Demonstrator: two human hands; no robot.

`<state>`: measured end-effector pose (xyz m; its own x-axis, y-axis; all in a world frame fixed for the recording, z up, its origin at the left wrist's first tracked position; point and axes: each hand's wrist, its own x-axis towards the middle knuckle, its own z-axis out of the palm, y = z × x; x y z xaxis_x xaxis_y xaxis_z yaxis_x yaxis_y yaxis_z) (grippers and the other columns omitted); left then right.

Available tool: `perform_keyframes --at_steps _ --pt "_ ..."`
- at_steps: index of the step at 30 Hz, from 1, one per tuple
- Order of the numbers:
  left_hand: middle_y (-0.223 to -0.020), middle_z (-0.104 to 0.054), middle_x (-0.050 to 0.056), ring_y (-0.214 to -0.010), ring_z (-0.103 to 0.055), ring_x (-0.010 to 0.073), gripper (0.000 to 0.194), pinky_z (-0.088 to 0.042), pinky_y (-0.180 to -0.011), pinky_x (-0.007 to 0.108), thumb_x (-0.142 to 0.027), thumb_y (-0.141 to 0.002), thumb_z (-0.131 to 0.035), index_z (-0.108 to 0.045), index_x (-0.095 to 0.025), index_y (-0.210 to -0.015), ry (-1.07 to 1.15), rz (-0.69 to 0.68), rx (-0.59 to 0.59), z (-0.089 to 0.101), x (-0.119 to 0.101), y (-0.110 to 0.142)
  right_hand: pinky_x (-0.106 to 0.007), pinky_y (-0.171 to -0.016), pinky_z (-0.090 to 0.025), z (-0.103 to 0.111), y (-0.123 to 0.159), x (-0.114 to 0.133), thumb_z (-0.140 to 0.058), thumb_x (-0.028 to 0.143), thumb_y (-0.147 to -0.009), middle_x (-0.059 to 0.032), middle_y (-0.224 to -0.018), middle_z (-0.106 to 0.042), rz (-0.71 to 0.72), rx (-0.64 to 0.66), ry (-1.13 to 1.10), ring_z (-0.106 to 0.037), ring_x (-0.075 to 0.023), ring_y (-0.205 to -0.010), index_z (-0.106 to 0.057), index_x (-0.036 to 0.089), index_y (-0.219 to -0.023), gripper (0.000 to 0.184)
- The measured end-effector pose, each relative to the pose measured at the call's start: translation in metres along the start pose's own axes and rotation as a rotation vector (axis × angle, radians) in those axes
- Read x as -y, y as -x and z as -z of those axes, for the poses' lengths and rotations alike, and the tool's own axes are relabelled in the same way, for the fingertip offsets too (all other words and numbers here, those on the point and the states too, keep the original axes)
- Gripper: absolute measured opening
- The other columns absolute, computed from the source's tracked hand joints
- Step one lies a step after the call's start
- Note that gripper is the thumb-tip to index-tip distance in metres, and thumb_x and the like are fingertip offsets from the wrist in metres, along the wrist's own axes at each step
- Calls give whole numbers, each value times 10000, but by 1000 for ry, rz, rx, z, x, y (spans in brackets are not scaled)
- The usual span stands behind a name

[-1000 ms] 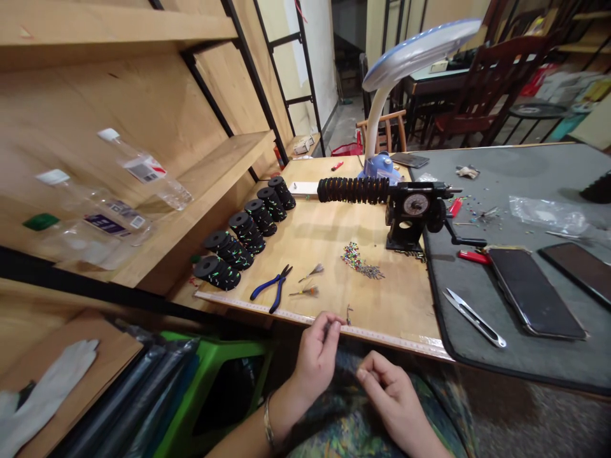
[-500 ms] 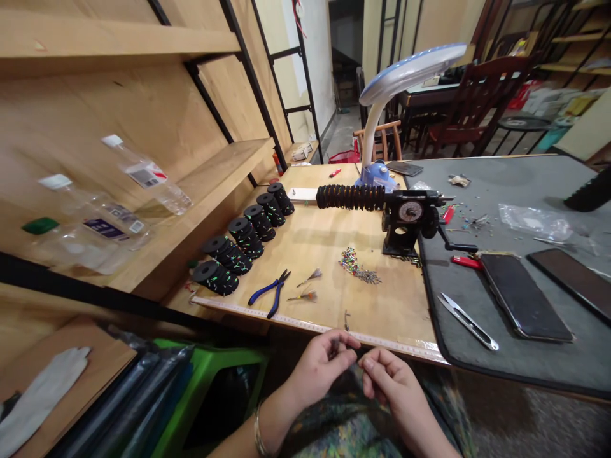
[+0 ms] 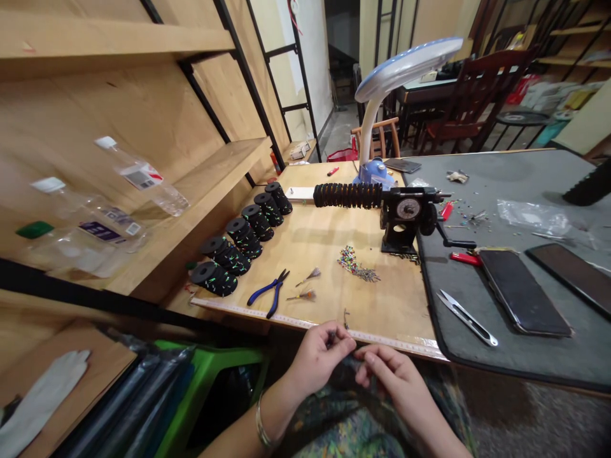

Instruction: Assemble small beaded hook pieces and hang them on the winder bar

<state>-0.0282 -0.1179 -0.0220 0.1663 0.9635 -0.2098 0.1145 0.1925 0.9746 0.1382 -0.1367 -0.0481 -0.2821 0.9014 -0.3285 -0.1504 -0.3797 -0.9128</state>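
Just off the table's near edge, my left hand is closed with thumb and fingertips pinched together. My right hand pinches close beside it, thumb against fingers. Whatever lies between the fingertips is too small to make out. Beyond the hands on the wood lie a small dark metal piece, a pile of coloured beads and a heap of small metal parts. Left of these are two small feathery bundles and blue-handled pliers.
A hand-cranked winder carries a black coil. Black spools with green bits line the left side. A desk lamp stands behind. Thread snips and phones lie on the grey mat. Bottles sit on the shelf.
My left hand has shifted slightly up and my right hand slightly left; both still pinch close together. The whole view has tilted a little; the things on the table lie as before.
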Motion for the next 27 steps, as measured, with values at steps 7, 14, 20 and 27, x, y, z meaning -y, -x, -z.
perform_keyframes --at_steps 7,14,20,27 --pt "-548 -396 -61 -521 -335 92 261 -266 -508 216 -366 -789 -623 -532 -161 -654 -123 -32 -46 5 -12 5 -290 -573 -520 32 14 35 -625 530 -790 -138 -1017 -750 145 -178 284 -682 -278 -905 -686 191 -1074 447" --pt "-564 -500 -23 -535 -419 111 234 -313 -522 221 -300 -836 -565 -574 -156 -653 -386 -185 -5 6 -28 17 -228 -460 -497 -2 10 48 -614 488 -809 -163 -1219 -644 109 21 123 -648 -267 -982 -550 199 -1233 516" --pt "-684 -644 27 -623 -542 134 198 -374 -604 227 -248 -865 -544 -625 -154 -712 -512 -236 110 17 -28 31 -263 -598 -502 -17 6 30 -505 364 -904 -15 -738 -659 160 178 248 -611 -161 -646 -580 168 -1127 306" --pt "-602 -547 -16 -574 -441 111 188 -320 -530 209 -274 -818 -599 -634 -135 -698 -478 -65 203 24 -21 28 -230 -655 -439 -9 12 18 -515 236 -907 -3 -765 -650 383 168 657 -593 -151 -695 -625 200 -1001 149"
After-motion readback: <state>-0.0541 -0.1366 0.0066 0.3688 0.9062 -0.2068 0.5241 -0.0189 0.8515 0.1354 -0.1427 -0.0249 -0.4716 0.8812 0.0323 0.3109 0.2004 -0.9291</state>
